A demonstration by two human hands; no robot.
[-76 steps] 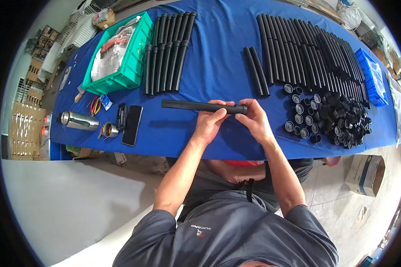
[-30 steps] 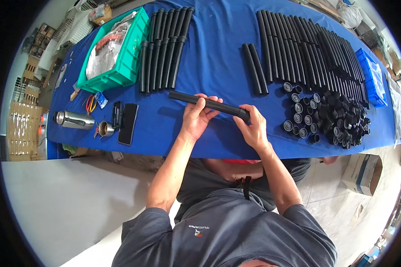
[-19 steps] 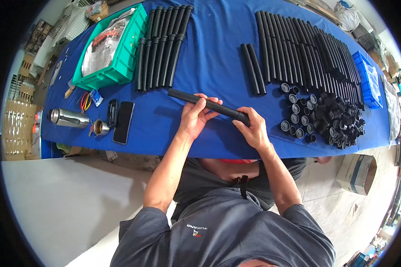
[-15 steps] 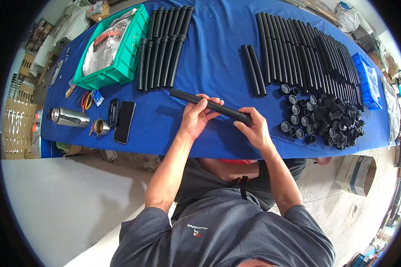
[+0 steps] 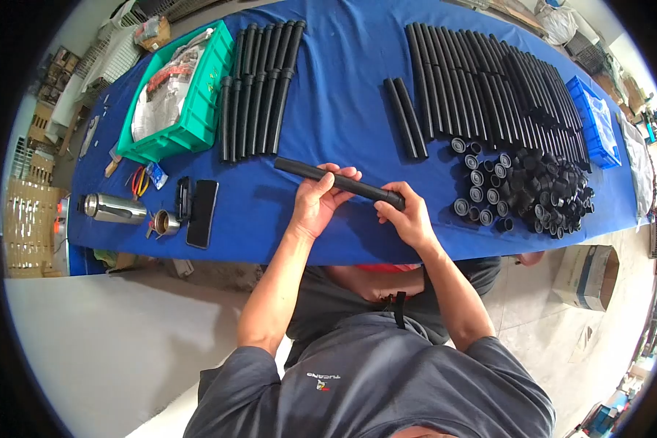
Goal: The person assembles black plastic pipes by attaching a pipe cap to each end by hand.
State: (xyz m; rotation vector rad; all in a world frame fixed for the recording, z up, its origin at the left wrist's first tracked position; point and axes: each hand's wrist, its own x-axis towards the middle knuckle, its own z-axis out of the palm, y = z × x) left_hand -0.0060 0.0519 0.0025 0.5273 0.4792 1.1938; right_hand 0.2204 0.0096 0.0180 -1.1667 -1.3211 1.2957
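Observation:
Between my two hands is a black plastic tube (image 5: 297,168), tilted slightly down toward the right. My left hand (image 5: 319,198) grips it near the middle, thumb on top and fingers behind. At its right end, my right hand (image 5: 407,214) is closed around a wider black collar or cap (image 5: 394,199). To the right lies a heap of black caps (image 5: 544,186), several of them standing apart with grey round faces showing. Two loose tubes (image 5: 406,117) lie above my right hand, beside rows of stacked tubes (image 5: 474,84).
Tubes with wider ends (image 5: 259,109) lie in rows at the left, beside a green crate (image 5: 215,95) holding newspaper. Nearer are a phone (image 5: 202,213), a steel flask (image 5: 114,208), a metal cup (image 5: 166,223) and pliers (image 5: 140,181). A blue bin (image 5: 597,131) stands far right.
My right hand has shifted a little left along with the tube's right end. The camera view has tilted slightly. Both hands keep their hold.

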